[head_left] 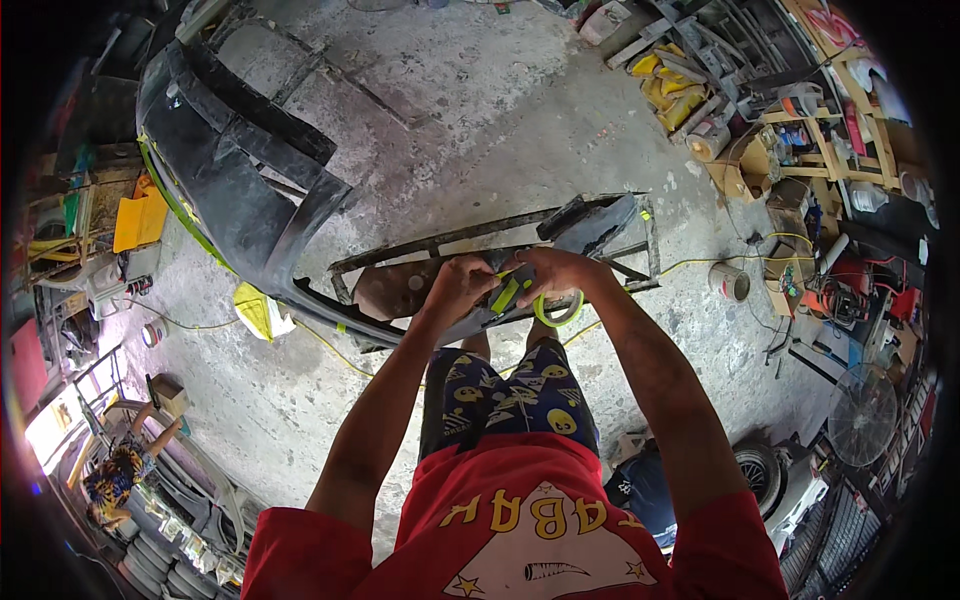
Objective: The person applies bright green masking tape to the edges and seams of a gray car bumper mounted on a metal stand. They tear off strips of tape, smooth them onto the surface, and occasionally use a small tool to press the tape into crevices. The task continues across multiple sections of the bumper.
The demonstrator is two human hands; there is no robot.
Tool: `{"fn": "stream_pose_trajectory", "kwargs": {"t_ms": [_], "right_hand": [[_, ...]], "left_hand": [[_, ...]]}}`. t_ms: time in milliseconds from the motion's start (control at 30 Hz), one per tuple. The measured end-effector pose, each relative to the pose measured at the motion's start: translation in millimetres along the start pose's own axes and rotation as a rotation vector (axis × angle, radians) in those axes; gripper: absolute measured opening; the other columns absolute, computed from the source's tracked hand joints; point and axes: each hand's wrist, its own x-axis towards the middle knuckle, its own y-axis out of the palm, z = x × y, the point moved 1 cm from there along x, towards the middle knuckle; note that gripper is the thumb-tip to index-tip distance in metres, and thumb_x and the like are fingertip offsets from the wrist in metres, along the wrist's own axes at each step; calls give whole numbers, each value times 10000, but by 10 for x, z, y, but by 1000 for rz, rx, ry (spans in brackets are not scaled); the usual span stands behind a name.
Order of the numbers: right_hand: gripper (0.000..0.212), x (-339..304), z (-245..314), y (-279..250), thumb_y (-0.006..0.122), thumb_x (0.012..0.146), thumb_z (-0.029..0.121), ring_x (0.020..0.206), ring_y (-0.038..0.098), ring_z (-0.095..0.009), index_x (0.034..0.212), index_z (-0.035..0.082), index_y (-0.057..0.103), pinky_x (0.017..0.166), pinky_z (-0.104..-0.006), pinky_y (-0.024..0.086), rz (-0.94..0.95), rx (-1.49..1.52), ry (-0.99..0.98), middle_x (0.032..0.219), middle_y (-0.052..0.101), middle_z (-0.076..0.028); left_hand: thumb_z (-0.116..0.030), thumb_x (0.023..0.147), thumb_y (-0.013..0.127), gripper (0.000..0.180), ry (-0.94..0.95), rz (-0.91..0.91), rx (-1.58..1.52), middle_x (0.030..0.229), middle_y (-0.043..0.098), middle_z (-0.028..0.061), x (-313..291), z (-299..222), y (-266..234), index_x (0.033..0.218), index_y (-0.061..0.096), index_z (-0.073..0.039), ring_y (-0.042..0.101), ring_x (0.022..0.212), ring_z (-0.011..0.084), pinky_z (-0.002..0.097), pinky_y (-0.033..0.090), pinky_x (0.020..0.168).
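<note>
Bumper [235,205], dark grey, one, long and curved: on the floor side of the person's hands, its long axis running from the far left toward the person, then bending rightward to pass beneath both hands. Strips [505,294], yellow-green, on the near leg, slanting from near left to far right; more yellow-green edging [183,213] follows the bumper's outer left side. Roll [558,308], yellow-green, one: at the underside of the right hand, open centre turned up toward the person's head. Left hand [463,285]: fingers bunched beside the strips, pointing right; whether they pinch one I cannot tell. Right hand [555,275]: fingers bent over the strips, pointing left; whether they clench the roll I cannot tell. Frame [440,243], dark, angular, just beyond the hands, long axis left to right, slightly raised on the right. Farther out: yellow-and-white bag [262,312], left, near the bumper; can [728,282], right, beside a yellow cable [690,262]; fan [862,415] and wheel [757,475], near right; second person [125,475], near left, arms extended toward a box [168,395].
</note>
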Motion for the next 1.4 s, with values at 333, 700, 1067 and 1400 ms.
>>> {"fn": "stream_pose_trajectory", "kwargs": {"t_ms": [333,700,1067,1400], "right_hand": [[738,48,125,-192,898,692,420,1226,631,-308,1348,166,673,1049,-412,490,107,-67,116,1332,669,-103],[698,170,137,-231,899,702,378,1156,666,-282,1318,126,690,989,-406,526,213,-41,205,1312,679,-118],[623,74,73,-205,804,765,274,805,722,-250,1353,119,670,746,-349,584,116,48,156,1132,747,-119],[698,109,-85,-122,856,731,286,1054,696,-298,1365,90,641,892,-390,564,35,-103,45,1191,723,-141]], "left_hand": [[-86,814,832,163,-12,63,4,824,757,122,44,-101,-81,922,763,16,734,783,188,328,559,739],[-118,799,856,215,-12,205,-40,851,763,122,95,-67,-138,958,778,4,726,802,183,329,548,740],[-191,834,860,304,126,164,147,906,745,93,-86,-162,-161,1036,732,-3,693,797,145,317,545,734],[-85,945,677,88,98,-209,217,927,700,195,11,17,2,1000,681,-17,699,818,374,421,548,711]]}}
